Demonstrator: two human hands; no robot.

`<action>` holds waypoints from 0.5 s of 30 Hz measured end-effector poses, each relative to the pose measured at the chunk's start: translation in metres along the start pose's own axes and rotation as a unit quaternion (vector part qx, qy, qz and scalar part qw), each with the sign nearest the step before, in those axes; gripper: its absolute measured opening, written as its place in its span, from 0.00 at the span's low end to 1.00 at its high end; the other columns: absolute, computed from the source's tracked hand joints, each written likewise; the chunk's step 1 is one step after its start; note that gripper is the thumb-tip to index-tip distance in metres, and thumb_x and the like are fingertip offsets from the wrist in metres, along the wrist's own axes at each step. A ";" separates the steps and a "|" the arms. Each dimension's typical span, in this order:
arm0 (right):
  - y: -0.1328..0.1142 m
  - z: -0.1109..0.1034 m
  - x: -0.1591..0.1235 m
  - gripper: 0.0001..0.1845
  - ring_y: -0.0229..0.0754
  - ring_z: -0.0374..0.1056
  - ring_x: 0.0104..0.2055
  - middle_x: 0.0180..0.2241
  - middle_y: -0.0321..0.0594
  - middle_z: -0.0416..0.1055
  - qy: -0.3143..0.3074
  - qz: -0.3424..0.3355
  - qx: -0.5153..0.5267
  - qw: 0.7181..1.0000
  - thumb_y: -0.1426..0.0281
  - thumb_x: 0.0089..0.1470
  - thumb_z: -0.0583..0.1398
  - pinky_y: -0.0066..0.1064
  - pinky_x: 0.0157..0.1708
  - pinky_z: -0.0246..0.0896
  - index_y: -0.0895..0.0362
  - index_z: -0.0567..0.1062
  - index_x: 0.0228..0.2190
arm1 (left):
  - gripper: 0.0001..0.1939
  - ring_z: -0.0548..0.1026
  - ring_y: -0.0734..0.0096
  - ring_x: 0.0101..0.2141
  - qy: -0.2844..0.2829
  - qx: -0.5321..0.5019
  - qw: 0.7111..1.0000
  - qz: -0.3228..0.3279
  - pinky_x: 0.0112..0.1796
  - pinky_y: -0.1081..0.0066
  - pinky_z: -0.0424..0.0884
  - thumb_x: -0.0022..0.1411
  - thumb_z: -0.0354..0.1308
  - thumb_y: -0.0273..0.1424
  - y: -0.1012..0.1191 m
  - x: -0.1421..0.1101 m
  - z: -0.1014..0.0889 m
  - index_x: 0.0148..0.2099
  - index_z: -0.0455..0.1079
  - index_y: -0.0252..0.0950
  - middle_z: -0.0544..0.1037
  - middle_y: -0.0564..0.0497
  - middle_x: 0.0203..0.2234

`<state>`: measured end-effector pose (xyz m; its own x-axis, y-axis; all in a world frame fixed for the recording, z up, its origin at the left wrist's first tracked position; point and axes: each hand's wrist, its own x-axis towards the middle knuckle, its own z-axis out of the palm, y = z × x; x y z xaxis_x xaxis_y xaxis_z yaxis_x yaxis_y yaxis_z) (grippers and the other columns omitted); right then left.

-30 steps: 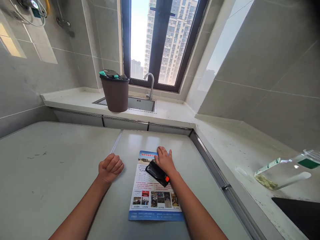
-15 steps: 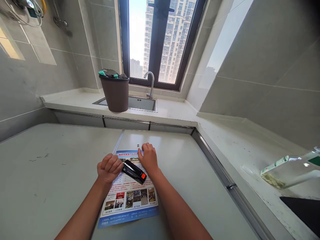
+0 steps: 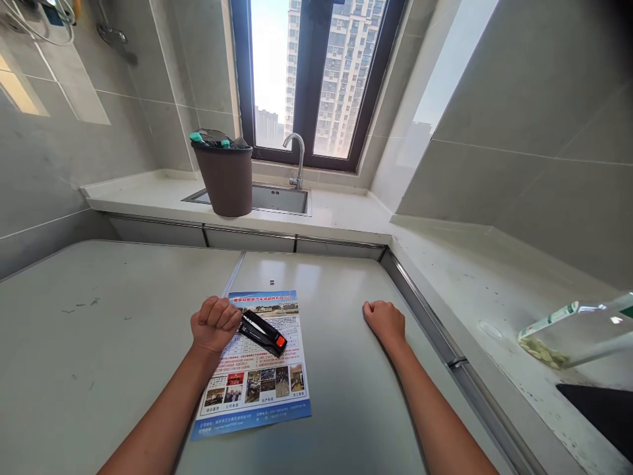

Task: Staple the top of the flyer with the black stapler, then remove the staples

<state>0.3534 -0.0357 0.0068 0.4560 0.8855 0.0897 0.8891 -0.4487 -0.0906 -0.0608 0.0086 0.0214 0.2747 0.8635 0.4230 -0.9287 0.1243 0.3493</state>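
A printed colour flyer (image 3: 257, 389) lies flat on the pale grey table top (image 3: 123, 330). A black stapler (image 3: 262, 332) with an orange end rests across the upper part of the flyer. My left hand (image 3: 215, 323) is a closed fist on the flyer's upper left edge, just beside the stapler's near end, holding nothing. Resting on the bare table to the right of the flyer is my right hand (image 3: 386, 321), also curled into a fist, well apart from the stapler. A tiny dark speck (image 3: 271, 282) sits just beyond the flyer's top edge.
A brown bin (image 3: 225, 178) full of rubbish stands at the sink (image 3: 277, 200) under the window, beside a curved tap (image 3: 297, 158). On the white counter (image 3: 475, 284) to the right lies a clear jar (image 3: 578, 333) on its side. A black hob corner (image 3: 603, 412) shows at lower right.
The flyer with the stapler has slid left toward my left fist. My right hand has left the flyer and moved right onto the bare table, closing into a fist.
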 end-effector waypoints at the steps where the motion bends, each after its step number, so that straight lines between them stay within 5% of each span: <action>1: -0.001 0.001 0.001 0.24 0.51 0.78 0.39 0.35 0.52 0.80 -0.001 0.001 -0.001 1.000 0.61 0.65 0.51 0.34 0.39 0.64 0.57 0.85 0.35 | 0.18 0.32 0.83 0.12 0.004 0.006 1.000 0.008 0.15 0.75 0.39 0.44 0.56 0.16 0.001 0.000 0.001 0.13 0.51 0.33 0.35 0.62 0.09; 15: -0.002 0.004 0.005 0.24 0.49 0.77 0.37 0.32 0.50 0.79 0.003 -0.008 0.002 1.000 0.63 0.65 0.50 0.32 0.36 0.63 0.58 0.84 0.32 | 0.17 0.36 0.82 0.13 -0.044 -0.073 0.996 -0.004 0.17 0.73 0.40 0.43 0.54 0.14 0.004 0.001 0.001 0.15 0.51 0.33 0.40 0.61 0.10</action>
<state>0.3537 -0.0302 0.0035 0.4412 0.8922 0.0965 0.8964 -0.4333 -0.0931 -0.0637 0.0100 0.0239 0.2969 0.8166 0.4949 -0.9511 0.2062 0.2302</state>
